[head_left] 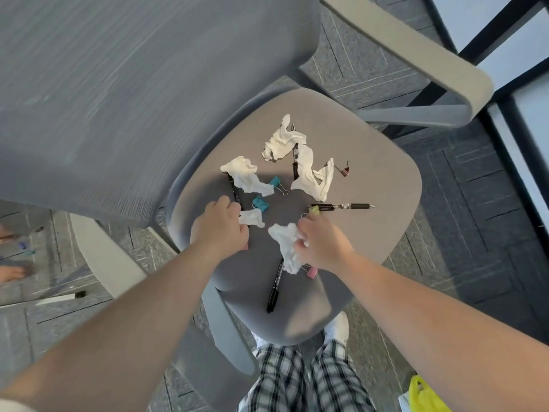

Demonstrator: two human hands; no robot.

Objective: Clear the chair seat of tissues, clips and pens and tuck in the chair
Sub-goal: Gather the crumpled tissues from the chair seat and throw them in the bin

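- Left hand (221, 226) is closed round a small crumpled tissue (252, 218) near the back-left of the chair seat (371, 233); right hand (320, 242) pinches a bigger tissue wad (286, 248) nr the middle. Both grips look loose, fingertips only.
- Seat is nowhere near clear: 3 more tissues further back, 4 pens, several binder clips.
- Risk 1: the wad in the right hand hangs over the black marker (274, 288) & touches the pink clip (312, 272). Lifting fast could drag either off the front edge, which slopes down, onto the carpet.
- Risk 2: the long tissue (312, 171) lies over a pen (295, 162), and another tissue (246, 176) partly covers a 2nd pen. Grabbing paper only → the pen rolls; grabbing both → tissue & pen get mixed up.
- Risk 3: teal clips (260, 203) sit just beside the left hand; a sideways sweep could flick them. Small red clip (344, 171) is easy to miss.
- Risk 4: hands fill quick w/ tissue, so no fingers are left for clips.
- Gel pen (344, 206) w/ the green clip (315, 210) at its end could roll if the seat is bumped.
- Tucking the chair in too early would shake stuff off.
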